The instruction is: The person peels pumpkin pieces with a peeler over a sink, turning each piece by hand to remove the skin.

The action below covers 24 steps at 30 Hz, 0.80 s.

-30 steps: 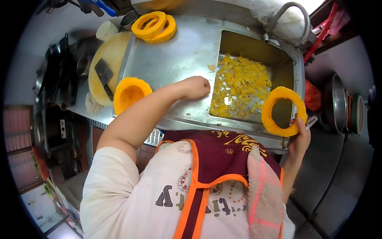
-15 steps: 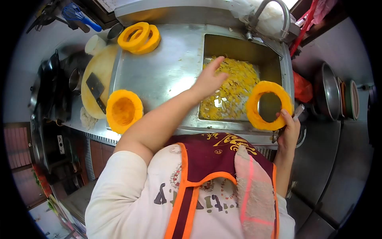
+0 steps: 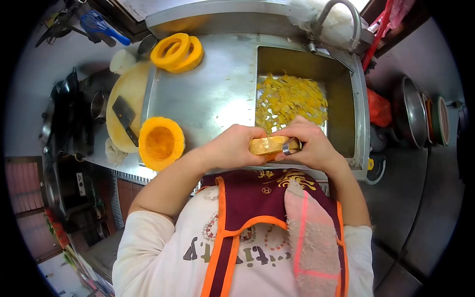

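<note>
Over the near edge of the sink, my left hand grips one side of a pumpkin ring, which is turned edge-on. My right hand is closed around a metal peeler, whose head lies against the ring's rim. Most of the peeler's handle is hidden in the fingers. Below them, yellow peelings cover much of the bottom of the sink. A hollow pumpkin piece stands on the steel counter to the left, and two stacked pumpkin rings lie at the back left.
A cleaver rests on a round cutting board at the left. The faucet rises behind the sink. Metal bowls and a red bag are at the right. Dark pans stand at far left.
My left hand has come back from above the peelings to grip the pumpkin ring. My right hand has brought the ring leftward to the middle, turning it edge-on, with the peeler now against it.
</note>
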Available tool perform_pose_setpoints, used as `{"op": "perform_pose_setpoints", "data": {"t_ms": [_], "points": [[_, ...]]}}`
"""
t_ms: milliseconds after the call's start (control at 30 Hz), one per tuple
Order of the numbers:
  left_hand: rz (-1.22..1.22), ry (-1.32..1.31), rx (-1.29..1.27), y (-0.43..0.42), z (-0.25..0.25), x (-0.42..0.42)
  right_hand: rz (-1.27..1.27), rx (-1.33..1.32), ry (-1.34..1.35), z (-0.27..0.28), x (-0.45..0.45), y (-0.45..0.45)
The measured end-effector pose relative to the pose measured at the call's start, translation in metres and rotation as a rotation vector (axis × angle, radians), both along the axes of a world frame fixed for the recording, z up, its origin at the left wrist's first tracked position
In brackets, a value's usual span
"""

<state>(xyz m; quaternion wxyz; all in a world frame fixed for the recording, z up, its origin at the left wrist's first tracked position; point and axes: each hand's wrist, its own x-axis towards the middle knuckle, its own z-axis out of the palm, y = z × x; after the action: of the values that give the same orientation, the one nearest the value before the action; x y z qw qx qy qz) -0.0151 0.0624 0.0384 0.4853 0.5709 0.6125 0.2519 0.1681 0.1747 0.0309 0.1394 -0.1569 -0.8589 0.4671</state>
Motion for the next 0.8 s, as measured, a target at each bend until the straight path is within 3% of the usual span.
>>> {"op": "perform_pose_setpoints", "data": {"t_ms": [67,100,200,300,400,600,700,800], "points": [[0.135,0.048,-0.006,-0.01,-0.003,0.002,-0.016,0.006,0.066,-0.012,-0.006,0.003],[0.181,0.089,0.042,-0.015,-0.009,0.001,-0.069,-0.148,0.072,-0.013,-0.006,0.006],[0.337,0.147,0.045,-0.025,-0.018,0.003,-0.446,-0.86,0.46,-0.019,-0.019,0.026],[0.441,0.075,-0.094,-0.026,-0.023,0.001,-0.8,-1.165,0.538,-0.019,-0.036,0.032],[0.497,-0.201,-0.177,-0.029,-0.033,-0.004,-0.749,-1.375,0.571,-0.025,-0.057,0.016],[0.48,-0.571,-0.142,-0.033,-0.034,-0.006,-0.699,-1.137,0.64,-0.027,-0.092,-0.023],[0.504,-0.627,-0.11,-0.034,-0.037,-0.003,-0.604,-0.931,0.701,-0.029,-0.101,-0.029],[0.463,-0.33,-0.017,-0.044,-0.043,-0.003,-0.603,-0.92,0.63,-0.033,-0.104,-0.028]]}}
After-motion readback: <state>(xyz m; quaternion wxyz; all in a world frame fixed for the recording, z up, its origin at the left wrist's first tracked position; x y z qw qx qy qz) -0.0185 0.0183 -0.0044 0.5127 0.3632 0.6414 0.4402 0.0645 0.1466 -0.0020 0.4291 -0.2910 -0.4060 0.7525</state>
